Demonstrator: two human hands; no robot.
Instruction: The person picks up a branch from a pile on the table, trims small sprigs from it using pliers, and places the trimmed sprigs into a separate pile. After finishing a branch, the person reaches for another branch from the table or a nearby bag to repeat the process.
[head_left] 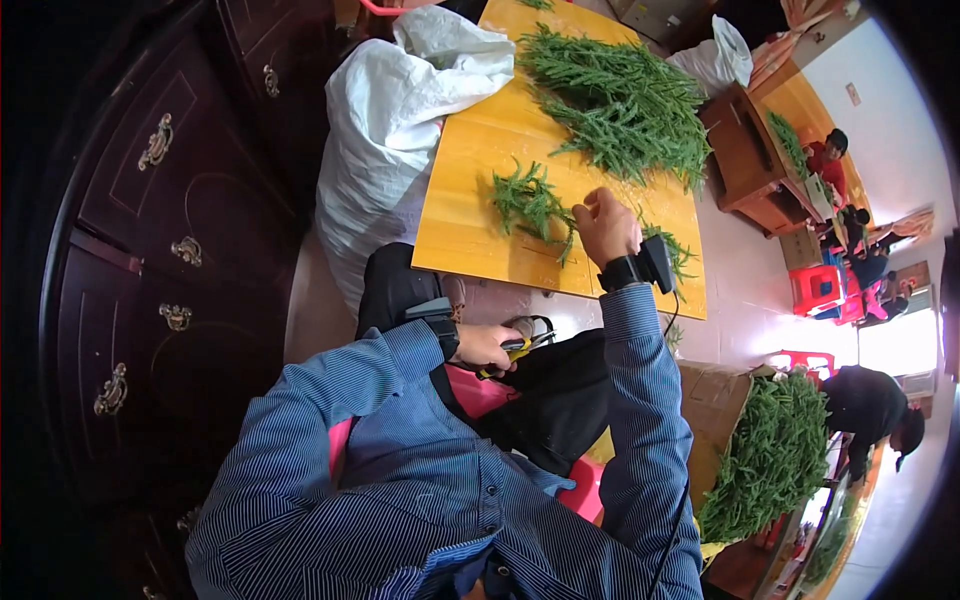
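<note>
Low over my lap, my left hand (pixel 484 347) is wrapped round a pair of hand cutters (pixel 518 346) with yellow and black handles. Above the near right part of a yellow table (pixel 460 215), my right hand (pixel 607 228) has its fingers curled and pinched together; whatever is between them is too small or hidden to name. Just left of those fingers lies a small bunch of green leafy sprigs (pixel 530 203), its near end close to my hand. A larger heap of green sprigs (pixel 625 100) covers the far part of the table. More sprigs (pixel 668 243) lie right of my wrist.
A white woven sack (pixel 385 130) leans against the table's left side. Dark wooden drawers (pixel 170 220) stand at my left. To my right is a cardboard box (pixel 715 410) beside piled greenery (pixel 770 455). Other people work farther right, near red stools (pixel 818 290).
</note>
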